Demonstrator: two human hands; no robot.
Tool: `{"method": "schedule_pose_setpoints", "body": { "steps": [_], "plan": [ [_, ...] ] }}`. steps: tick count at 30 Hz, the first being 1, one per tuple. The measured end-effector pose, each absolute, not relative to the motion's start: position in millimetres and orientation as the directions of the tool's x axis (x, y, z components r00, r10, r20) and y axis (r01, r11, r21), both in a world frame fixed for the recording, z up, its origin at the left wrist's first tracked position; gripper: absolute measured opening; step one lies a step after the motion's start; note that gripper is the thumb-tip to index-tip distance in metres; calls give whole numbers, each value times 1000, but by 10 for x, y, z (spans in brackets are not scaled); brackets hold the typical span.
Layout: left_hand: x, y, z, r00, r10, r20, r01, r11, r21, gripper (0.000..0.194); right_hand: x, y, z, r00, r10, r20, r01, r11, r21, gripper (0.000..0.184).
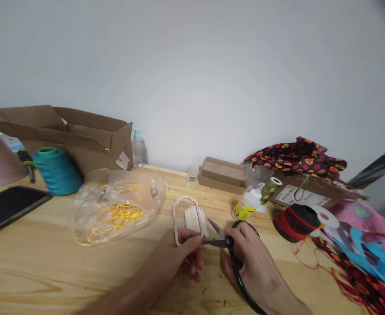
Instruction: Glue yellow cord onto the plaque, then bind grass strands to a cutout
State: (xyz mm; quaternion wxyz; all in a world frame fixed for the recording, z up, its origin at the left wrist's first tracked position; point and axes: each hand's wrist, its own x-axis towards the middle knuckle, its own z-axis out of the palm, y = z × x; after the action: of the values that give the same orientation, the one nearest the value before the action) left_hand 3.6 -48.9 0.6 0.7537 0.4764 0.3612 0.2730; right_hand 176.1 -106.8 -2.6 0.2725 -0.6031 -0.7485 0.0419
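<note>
My left hand (186,251) pinches the lower edge of a pale, rounded frame (175,216) with an open middle. Around the black handles of a pair of scissors (217,240) my right hand (250,251) is closed. The scissor blades are apart and point left, with their tips close to the frame's lower right corner, by my left fingertips. Whether the blades touch the frame I cannot tell. Behind the frame, on the wooden table, lies a cream-coloured flat piece (192,218) with a scalloped outline, partly hidden by the frame.
Left are a clear bag of yellow cord (120,210), a teal thread cone (57,173), a phone (12,208) and an open cardboard box (90,151). A glue bottle (246,204), a red-and-black thread spool (295,223) and ribbons (359,249) lie right. A small box (223,175) stands behind.
</note>
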Motion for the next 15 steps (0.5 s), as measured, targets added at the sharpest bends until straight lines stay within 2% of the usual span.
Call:
{"method": "schedule_pose_setpoints", "body": {
  "steps": [7,15],
  "plan": [
    [36,-526,-30,658,699,-280,-72,429,901,23,1729,-1070,-103,-74,954,291,886,197,-420,30],
    [7,-555,-26,612,725,-316,-75,450,890,25,1711,-1058,-195,-18,964,265,939,107,-327,23]
  ]
}}
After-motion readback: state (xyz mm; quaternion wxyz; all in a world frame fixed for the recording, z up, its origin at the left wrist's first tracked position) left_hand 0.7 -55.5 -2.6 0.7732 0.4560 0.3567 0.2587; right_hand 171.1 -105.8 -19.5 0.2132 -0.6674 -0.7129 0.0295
